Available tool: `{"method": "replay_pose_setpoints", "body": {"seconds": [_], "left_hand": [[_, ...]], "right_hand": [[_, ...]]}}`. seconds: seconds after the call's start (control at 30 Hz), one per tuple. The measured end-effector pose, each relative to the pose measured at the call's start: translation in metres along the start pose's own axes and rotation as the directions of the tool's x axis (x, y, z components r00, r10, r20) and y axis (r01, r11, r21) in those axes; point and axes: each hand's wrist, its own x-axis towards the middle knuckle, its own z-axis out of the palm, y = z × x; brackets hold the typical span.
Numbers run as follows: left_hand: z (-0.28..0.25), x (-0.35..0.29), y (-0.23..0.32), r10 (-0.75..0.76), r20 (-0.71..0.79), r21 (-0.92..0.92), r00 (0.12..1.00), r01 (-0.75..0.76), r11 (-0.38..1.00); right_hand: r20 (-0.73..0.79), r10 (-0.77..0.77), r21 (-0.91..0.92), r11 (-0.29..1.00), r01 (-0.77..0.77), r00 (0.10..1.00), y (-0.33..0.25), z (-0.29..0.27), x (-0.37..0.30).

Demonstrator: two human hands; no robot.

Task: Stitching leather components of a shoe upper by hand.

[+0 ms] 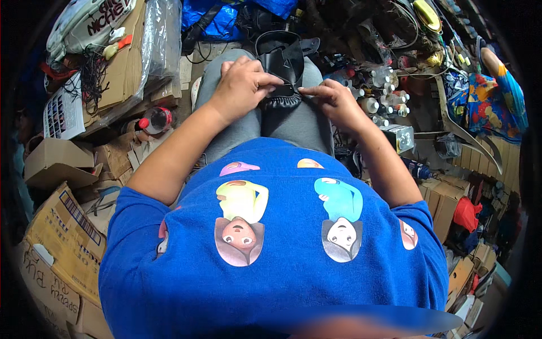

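A black leather piece, shaped like a shoe upper, lies across my grey-trousered knees. My left hand rests on its left side, fingers curled over the gathered lower edge. My right hand pinches that same edge from the right with thumb and forefinger. Both forearms come up over my blue printed shirt.
Cardboard boxes crowd the left side, with a red-capped bottle among them. Several small white bottles and a metal box sit to the right. A person in a colourful garment is at the far right.
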Motion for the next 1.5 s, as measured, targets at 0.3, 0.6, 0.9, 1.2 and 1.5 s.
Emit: {"method": "replay_pose_setpoints", "body": {"seconds": [0.3,0.6,0.9,1.2,1.5], "left_hand": [[0.007,0.002,-0.010,-0.018,0.091,0.011,0.996,0.017,1.000],[0.010,0.002,-0.011,-0.018,0.118,0.016,0.993,0.016,1.000],[0.009,0.018,-0.006,0.054,0.173,-0.070,0.983,-0.043,0.997],[0.004,0.011,0.011,-0.378,0.317,-0.022,0.870,0.405,0.914],[0.019,0.031,0.011,-0.400,0.422,-0.085,0.814,0.475,0.876]], "right_hand": [[0.159,-0.023,0.119,0.993,0.005,0.987,0.016,-0.018,0.028],[0.242,0.074,0.218,0.968,-0.128,0.967,0.012,-0.019,0.031],[0.308,0.026,0.178,0.980,-0.085,0.951,0.012,-0.023,0.034],[0.301,0.214,0.524,0.778,-0.348,0.929,0.014,-0.007,0.029],[0.348,0.192,0.416,0.846,-0.334,0.918,0.014,-0.008,0.052]]}}
